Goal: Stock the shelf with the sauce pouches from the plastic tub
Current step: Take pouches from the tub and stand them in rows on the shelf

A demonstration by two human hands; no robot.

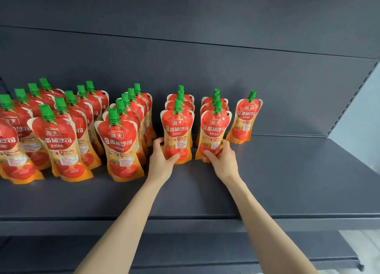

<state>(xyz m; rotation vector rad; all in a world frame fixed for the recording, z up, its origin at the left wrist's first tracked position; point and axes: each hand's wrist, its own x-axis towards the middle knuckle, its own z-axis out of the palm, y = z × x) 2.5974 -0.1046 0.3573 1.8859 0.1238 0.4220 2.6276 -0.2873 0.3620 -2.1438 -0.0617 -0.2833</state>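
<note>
Red-and-orange tomato sauce pouches with green caps stand in rows on the dark grey shelf. My left hand grips the lower part of the front pouch of a short row near the middle. My right hand grips the base of the front pouch of the row just to its right. Both pouches stand upright on the shelf, each with two more behind it. A single pouch stands alone further right, against the back panel. The plastic tub is out of view.
Several longer rows of pouches fill the left part of the shelf. A bare stretch of shelf runs to the right of the single pouch and along the front edge. A lower shelf shows beneath. The upright post bounds the right end.
</note>
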